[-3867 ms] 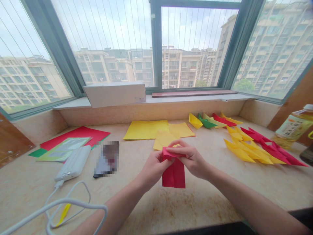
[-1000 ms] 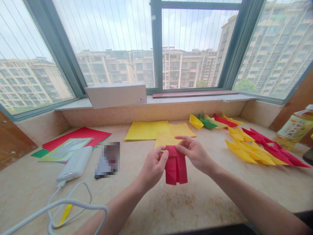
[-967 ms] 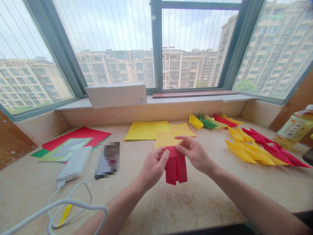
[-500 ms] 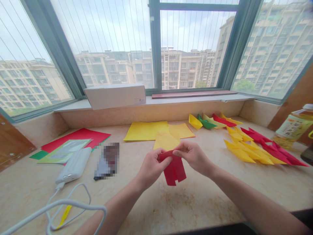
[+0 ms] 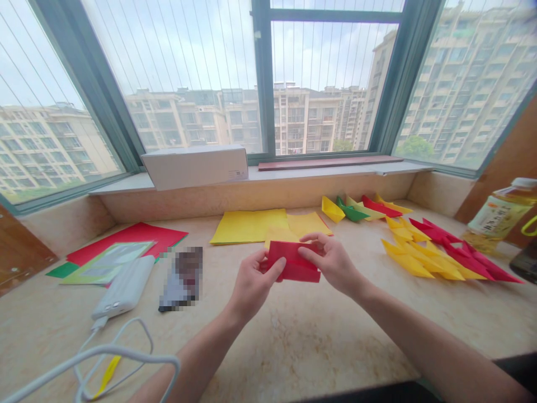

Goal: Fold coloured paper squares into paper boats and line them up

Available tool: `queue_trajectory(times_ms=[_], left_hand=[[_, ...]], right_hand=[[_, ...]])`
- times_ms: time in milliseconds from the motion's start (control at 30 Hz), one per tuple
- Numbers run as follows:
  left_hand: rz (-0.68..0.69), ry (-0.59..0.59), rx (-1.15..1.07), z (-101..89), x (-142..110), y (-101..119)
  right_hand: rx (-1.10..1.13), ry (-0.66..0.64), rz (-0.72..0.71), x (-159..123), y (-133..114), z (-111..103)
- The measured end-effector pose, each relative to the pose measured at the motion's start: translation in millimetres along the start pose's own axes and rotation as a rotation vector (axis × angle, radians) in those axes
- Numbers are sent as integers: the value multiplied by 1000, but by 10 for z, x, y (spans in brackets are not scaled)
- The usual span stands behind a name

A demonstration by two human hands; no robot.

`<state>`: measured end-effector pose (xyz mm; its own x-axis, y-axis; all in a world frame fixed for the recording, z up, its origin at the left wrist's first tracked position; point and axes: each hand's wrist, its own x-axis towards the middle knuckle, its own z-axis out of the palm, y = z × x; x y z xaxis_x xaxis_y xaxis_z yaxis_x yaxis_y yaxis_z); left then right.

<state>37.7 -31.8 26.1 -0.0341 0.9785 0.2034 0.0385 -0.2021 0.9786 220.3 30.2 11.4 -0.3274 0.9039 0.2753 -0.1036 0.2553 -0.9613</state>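
A folded piece of red paper (image 5: pixel 293 268) is held up over the counter, its long side running left to right and a crease along its length. My left hand (image 5: pixel 258 280) pinches its left end, thumb on the near face and fingers behind. At the right end my right hand (image 5: pixel 331 260) grips it the same way, with the thumb on top and the fingers partly hidden behind. Just beyond the hands lie yellow sheets (image 5: pixel 249 225), one partly covered by the red paper.
Folded paper boats (image 5: pixel 354 210) stand at the back right, with yellow (image 5: pixel 423 254) and red folded shapes (image 5: pixel 465 249) nearer. A bottle (image 5: pixel 499 215) is far right. On the left are red sheets (image 5: pixel 138 235), a white power bank (image 5: pixel 123 285) and its cable (image 5: pixel 142 348). A white box (image 5: pixel 195 168) rests on the sill.
The red paper has turned from hanging lengthwise toward me to lying crosswise between my hands. Both hands have kept hold, shifting to its left and right ends. The camera view has moved slightly.
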Motion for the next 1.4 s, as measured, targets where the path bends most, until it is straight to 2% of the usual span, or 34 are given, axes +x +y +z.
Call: queue_trajectory(times_ms=[100, 233, 300, 367, 500, 600, 767, 933, 1033, 1200, 1333, 1400], left_hand=[[-79, -74, 7, 9, -5, 13], [-111, 44, -28, 18, 4, 9], [-117, 66, -60, 17, 8, 6], [-130, 8, -81, 16, 4, 0], [-162, -184, -51, 18, -16, -28], [-175, -237, -4, 12, -24, -48], [-189, -239, 50, 18, -38, -55], [-169, -215, -18, 61, -55, -63], [-140, -172, -55, 77, -57, -57], [-111, -121, -80, 84, -59, -32], [-104, -131, -98, 88, -62, -28], [-99, -152, -106, 91, -69, -24]], right_hand=[[78, 47, -3, 23, -51, -36], [114, -61, -35, -4, -75, -5], [95, -117, -47, -24, -63, 23], [79, -103, -38, -32, -46, 37], [107, -1, 0, -4, -35, 4], [55, 22, -12, 14, -36, -23], [-132, 60, -106, -17, 10, 7], [-299, 121, -346, -54, 40, 53], [-354, 24, -440, -78, 41, 71], [-344, -200, -474, -129, 43, 72], [-354, -298, -470, -163, -15, 47], [-360, -288, -462, -163, -33, 43]])
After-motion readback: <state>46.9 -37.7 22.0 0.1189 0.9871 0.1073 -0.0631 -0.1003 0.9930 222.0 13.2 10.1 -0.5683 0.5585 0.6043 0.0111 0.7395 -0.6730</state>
